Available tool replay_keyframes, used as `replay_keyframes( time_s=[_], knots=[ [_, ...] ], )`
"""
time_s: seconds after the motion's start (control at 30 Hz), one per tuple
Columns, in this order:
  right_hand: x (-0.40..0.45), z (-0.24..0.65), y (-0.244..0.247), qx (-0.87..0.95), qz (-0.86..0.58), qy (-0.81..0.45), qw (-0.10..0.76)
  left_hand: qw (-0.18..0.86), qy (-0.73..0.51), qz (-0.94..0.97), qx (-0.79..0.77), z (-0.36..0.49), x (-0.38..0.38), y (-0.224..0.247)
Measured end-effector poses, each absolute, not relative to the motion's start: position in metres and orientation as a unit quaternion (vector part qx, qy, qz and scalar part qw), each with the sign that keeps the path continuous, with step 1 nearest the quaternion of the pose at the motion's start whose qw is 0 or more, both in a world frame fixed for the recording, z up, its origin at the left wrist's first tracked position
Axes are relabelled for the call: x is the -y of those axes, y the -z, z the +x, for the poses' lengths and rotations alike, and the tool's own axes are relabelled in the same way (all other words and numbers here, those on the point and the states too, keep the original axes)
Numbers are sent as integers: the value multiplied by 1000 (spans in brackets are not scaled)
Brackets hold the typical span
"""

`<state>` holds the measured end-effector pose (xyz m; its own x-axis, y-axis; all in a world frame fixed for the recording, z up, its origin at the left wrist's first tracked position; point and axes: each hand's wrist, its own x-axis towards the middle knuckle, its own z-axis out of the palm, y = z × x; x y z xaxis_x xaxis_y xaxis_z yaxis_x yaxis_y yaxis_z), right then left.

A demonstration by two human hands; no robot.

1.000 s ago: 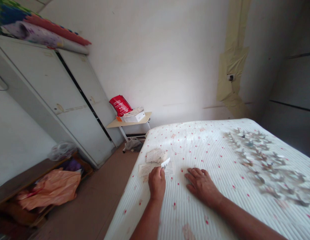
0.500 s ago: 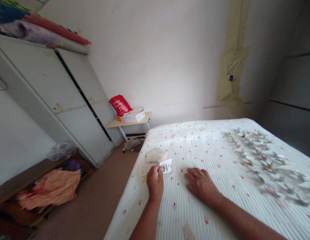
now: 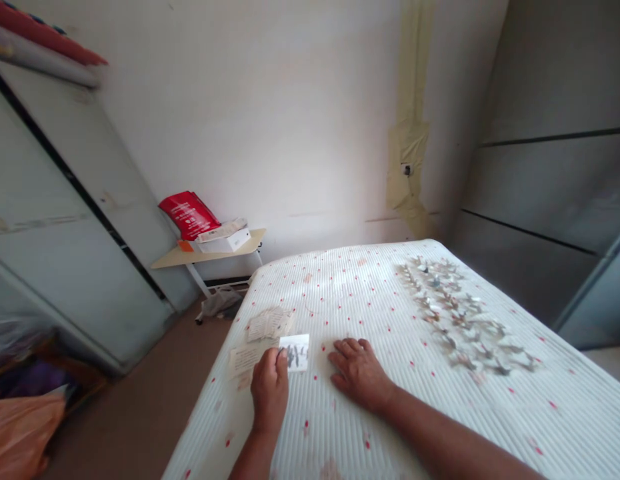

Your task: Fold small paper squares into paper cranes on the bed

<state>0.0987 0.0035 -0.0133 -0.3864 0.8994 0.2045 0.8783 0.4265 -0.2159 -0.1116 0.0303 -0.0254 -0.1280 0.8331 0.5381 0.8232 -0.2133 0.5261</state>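
Note:
Pinched between the thumb and fingers of my left hand (image 3: 270,383) is a small white paper with dark marks (image 3: 296,353). Printed paper pieces (image 3: 271,325) and another printed sheet (image 3: 243,360) lie beside and beyond that hand on the bed. My right hand (image 3: 361,372) rests palm down on the striped, red-dotted bed cover (image 3: 350,430), its fingers somewhat spread and nothing visible in it. Several small folded paper shapes (image 3: 455,303) stand in rows on the bed's right side.
Past the bed's far left corner stands a small table (image 3: 260,239) with a red bag (image 3: 190,215) and a white box (image 3: 230,240). Grey cabinets (image 3: 65,180) rise at the left. An orange plastic bag (image 3: 25,427) is at the lower left.
The view has turned to the right, so things sit farther left in it. The marked paper in my left hand now faces the camera more squarely. My right hand still rests on the bed.

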Motion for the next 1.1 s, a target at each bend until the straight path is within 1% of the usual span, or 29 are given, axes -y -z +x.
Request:
replay_keyframes(
  time_s=[0.53,0.77,0.87,1.1],
  knots=[
    [-5,96,11,827,-534,-21,173,15,-375,702,-605,-106,-28,24],
    [-5,94,7,824,-539,-22,172,17,-386,708,-591,-93,-24,22],
    [-6,94,7,822,-543,-22,171,47,-411,700,-581,-82,-18,16],
    [-9,95,7,812,-549,-42,192,176,-456,642,-590,-47,1,4]
  ],
)
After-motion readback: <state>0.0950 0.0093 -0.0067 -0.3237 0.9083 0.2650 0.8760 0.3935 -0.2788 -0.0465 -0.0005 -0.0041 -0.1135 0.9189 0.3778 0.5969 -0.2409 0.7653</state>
